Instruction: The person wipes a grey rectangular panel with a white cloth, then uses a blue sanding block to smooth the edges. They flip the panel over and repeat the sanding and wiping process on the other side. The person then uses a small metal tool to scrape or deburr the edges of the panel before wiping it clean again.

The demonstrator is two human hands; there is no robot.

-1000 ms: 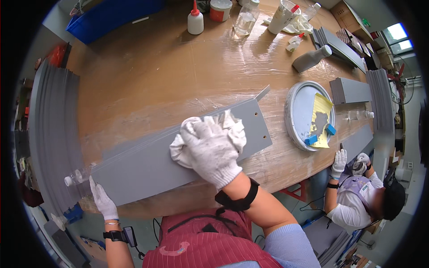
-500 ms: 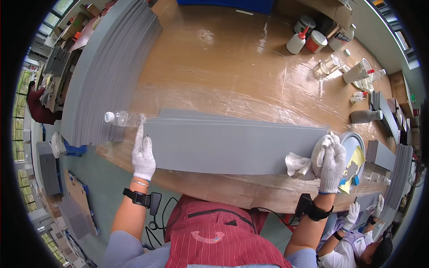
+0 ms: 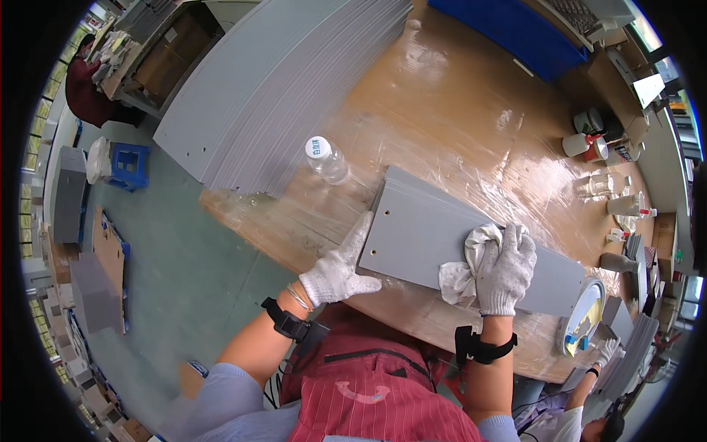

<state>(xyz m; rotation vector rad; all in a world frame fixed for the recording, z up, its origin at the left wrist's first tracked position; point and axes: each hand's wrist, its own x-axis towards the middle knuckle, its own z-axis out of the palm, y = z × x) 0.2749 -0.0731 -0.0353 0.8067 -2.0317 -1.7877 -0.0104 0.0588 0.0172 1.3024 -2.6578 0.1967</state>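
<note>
**Gloved hands on a grey panel at the workbench's near edge**

Panel (image 3: pixel 442 243), long, flat and grey, lies on the wooden workbench (image 3: pixel 456 125) close to its near edge, running from near the bench's left end toward the right. Two small holes show near its left end.

Left hand (image 3: pixel 340 265), in a white knit glove, lies open with fingers stretched along the panel's left end, the thumb reaching onto the near corner; it steadies the end rather than grips it. A black watch sits on that wrist.

Right hand (image 3: pixel 504 269), also gloved, presses down on a crumpled white cloth (image 3: pixel 471 261) on the panel's upper face, about midway along its length. The fingers curl over the cloth and hold it against the panel. A black strap wraps that wrist.

Just beyond the panel's left end, a clear plastic bottle (image 3: pixel 325 159) with a white cap stands on the bench. Behind it, at the bench's far left corner, a big stack of grey sheets (image 3: pixel 272 88) overhangs the edge. Small jars and bottles (image 3: pixel 593 144) cluster along the right edge. A round grey dish (image 3: pixel 582 324) lies at the near right corner, just past the panel's right end.
</note>
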